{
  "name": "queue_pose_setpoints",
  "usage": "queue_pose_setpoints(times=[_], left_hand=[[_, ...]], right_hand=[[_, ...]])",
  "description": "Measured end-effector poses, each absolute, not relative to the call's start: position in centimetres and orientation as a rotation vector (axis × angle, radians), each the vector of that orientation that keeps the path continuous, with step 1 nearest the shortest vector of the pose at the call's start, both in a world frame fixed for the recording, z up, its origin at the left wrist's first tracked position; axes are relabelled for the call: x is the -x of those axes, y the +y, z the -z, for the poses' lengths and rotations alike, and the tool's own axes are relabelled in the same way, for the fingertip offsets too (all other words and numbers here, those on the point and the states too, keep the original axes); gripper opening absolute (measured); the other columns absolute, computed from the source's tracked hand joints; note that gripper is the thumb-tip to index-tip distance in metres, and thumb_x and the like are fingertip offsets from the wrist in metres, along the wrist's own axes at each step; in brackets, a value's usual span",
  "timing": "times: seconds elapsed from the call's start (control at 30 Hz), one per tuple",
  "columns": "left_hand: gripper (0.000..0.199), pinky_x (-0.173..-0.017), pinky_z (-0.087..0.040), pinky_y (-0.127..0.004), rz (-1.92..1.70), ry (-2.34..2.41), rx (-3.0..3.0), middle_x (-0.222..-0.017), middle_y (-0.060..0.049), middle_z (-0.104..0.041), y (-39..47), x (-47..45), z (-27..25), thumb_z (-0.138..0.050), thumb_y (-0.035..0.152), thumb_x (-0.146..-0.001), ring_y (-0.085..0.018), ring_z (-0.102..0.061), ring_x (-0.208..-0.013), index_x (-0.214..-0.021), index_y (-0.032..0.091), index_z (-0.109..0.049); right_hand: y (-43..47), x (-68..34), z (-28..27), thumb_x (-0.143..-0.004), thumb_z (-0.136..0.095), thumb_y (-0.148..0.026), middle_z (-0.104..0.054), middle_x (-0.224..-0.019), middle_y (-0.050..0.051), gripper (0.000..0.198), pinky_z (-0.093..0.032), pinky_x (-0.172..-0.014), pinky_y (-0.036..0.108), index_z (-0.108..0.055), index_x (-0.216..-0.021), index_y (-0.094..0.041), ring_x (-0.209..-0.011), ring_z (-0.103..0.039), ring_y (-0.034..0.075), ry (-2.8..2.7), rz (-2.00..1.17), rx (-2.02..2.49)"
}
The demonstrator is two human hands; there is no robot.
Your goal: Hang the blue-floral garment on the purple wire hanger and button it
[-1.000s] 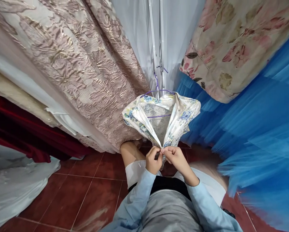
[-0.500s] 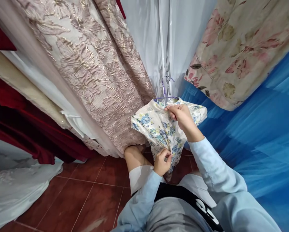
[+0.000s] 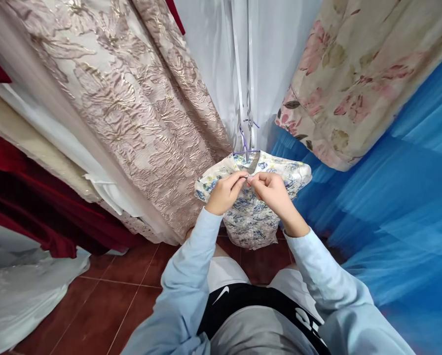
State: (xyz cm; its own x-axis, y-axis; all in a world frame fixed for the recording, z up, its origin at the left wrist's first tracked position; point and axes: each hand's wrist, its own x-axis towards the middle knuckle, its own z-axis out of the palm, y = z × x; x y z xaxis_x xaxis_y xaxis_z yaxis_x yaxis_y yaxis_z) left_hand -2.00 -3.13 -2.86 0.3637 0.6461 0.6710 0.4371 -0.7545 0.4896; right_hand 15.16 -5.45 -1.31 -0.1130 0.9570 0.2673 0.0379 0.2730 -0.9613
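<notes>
A short-sleeved floral blouse (image 3: 250, 222), white with blue and yellow flowers, hangs in front of me on a thin purple hanger (image 3: 244, 140). My left hand (image 3: 226, 192) pinches the blouse's front edge just below the neckline. Close beside it, my right hand (image 3: 269, 190) also pinches the front edge, its fingertips nearly meeting those of the left. Whatever small fastening lies between the fingertips is hidden. The collar gapes above both hands, and the lower part of the blouse falls loose beneath them.
Pink and gold brocade fabric (image 3: 132, 113) hangs at the left, with dark red cloth (image 3: 32, 192) farther out. White straps (image 3: 239, 69) run down behind the hanger. Cream floral fabric (image 3: 354, 84) and blue tulle (image 3: 398, 197) hang at the right, above a red tiled floor (image 3: 113, 296).
My left hand has risen from the blouse's lower front to the neckline, beside my right hand. The lower front, pulled toward me before, now hangs down. The view has shifted slightly.
</notes>
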Motion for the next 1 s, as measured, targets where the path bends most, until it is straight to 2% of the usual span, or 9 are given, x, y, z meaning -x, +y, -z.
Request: queue_pose_setpoints(times=[0.13,0.27,0.37,0.57,0.73,0.8,0.87,0.93,1.0], left_hand=[[0.025,-0.075,-0.049,-0.026,-1.367,1.001,-2.528,-0.084,-0.004,-0.069,-2.2,1.6,1.9,-0.045,0.03,-0.105,-0.016,-0.066,-0.078,-0.099,0.018,-0.066],[0.022,-0.072,-0.048,-0.025,-1.546,1.047,-2.47,-0.078,-0.003,-0.068,-2.5,0.8,2.2,-0.048,0.028,-0.103,-0.015,-0.065,-0.073,-0.096,0.018,-0.066],[0.021,-0.071,-0.049,-0.025,-1.669,1.053,-2.316,-0.072,0.0,-0.066,-2.5,0.2,1.9,-0.052,0.031,-0.103,-0.014,-0.064,-0.068,-0.096,0.017,-0.067],[0.031,-0.069,-0.05,-0.021,-2.144,0.907,-1.513,-0.087,-0.002,-0.064,-0.7,3.3,0.6,-0.063,0.049,-0.096,-0.01,-0.06,-0.071,-0.09,0.018,-0.064],[0.025,-0.079,-0.056,-0.025,-1.969,0.754,-0.922,-0.085,-0.001,-0.066,0.4,9.4,3.4,-0.074,0.039,-0.088,-0.013,-0.066,-0.082,-0.087,0.019,-0.059],[0.024,-0.084,-0.056,-0.026,-1.879,0.791,-0.781,-0.085,-0.002,-0.069,-0.2,10.5,4.8,-0.074,0.035,-0.086,-0.014,-0.068,-0.086,-0.084,0.018,-0.058],[0.03,-0.086,-0.056,-0.029,-1.799,0.811,-0.725,-0.085,-0.003,-0.07,-1.0,10.4,5.5,-0.076,0.039,-0.084,-0.017,-0.069,-0.088,-0.081,0.017,-0.055],[0.041,-0.085,-0.056,-0.031,-1.757,0.822,-0.758,-0.085,-0.004,-0.07,-2.0,9.6,5.5,-0.079,0.049,-0.08,-0.02,-0.07,-0.089,-0.08,0.018,-0.052],[0.048,-0.08,-0.055,-0.029,-1.745,0.881,-0.866,-0.082,-0.002,-0.067,-2.6,9.2,4.9,-0.086,0.049,-0.071,-0.019,-0.069,-0.084,-0.082,0.019,-0.05]], right_hand=[[-4.8,-15.3,2.3,-0.082,-0.067,-0.05,-0.037,-0.043,-0.008,0.036,-0.019,-0.044,0.023,-0.055,-0.066,-0.02,-0.041,-0.027,0.007,-1.446,-1.083,0.988],[-3.9,-15.2,3.3,-0.08,-0.065,-0.05,-0.032,-0.045,-0.009,0.034,-0.018,-0.044,0.024,-0.055,-0.067,-0.02,-0.042,-0.023,0.007,-1.408,-1.079,0.997],[-3.4,-14.9,4.0,-0.081,-0.062,-0.046,-0.037,-0.046,-0.008,0.03,-0.02,-0.045,0.025,-0.055,-0.067,-0.02,-0.043,-0.026,0.008,-1.436,-1.032,1.041],[-3.5,-14.3,9.0,-0.081,-0.06,-0.03,-0.044,-0.046,-0.005,0.03,-0.025,-0.049,0.024,-0.049,-0.055,-0.021,-0.047,-0.038,0.01,-1.688,-0.945,1.317],[-5.1,-14.3,12.3,-0.087,-0.062,-0.03,-0.048,-0.045,-0.005,0.033,-0.028,-0.05,0.023,-0.055,-0.056,-0.019,-0.045,-0.04,0.01,-1.818,-1.005,1.406],[-5.7,-13.7,11.6,-0.093,-0.058,-0.037,-0.052,-0.044,-0.004,0.035,-0.033,-0.05,0.023,-0.06,-0.063,-0.019,-0.044,-0.045,0.011,-1.836,-1.111,1.279],[-5.8,-12.8,9.9,-0.099,-0.052,-0.044,-0.062,-0.052,-0.002,0.034,-0.042,-0.055,0.025,-0.068,-0.083,-0.018,-0.049,-0.055,0.014,-1.798,-1.138,1.099],[-5.2,-11.7,8.0,-0.101,-0.05,-0.044,-0.075,-0.079,0.004,0.033,-0.051,-0.07,0.03,-0.068,-0.11,-0.018,-0.071,-0.068,0.019,-1.768,-0.955,0.962],[-3.9,-10.8,7.0,-0.099,-0.054,-0.037,-0.074,-0.115,0.012,0.037,-0.051,-0.093,0.038,-0.062,-0.13,-0.017,-0.107,-0.068,0.026,-1.839,-0.656,0.912]])
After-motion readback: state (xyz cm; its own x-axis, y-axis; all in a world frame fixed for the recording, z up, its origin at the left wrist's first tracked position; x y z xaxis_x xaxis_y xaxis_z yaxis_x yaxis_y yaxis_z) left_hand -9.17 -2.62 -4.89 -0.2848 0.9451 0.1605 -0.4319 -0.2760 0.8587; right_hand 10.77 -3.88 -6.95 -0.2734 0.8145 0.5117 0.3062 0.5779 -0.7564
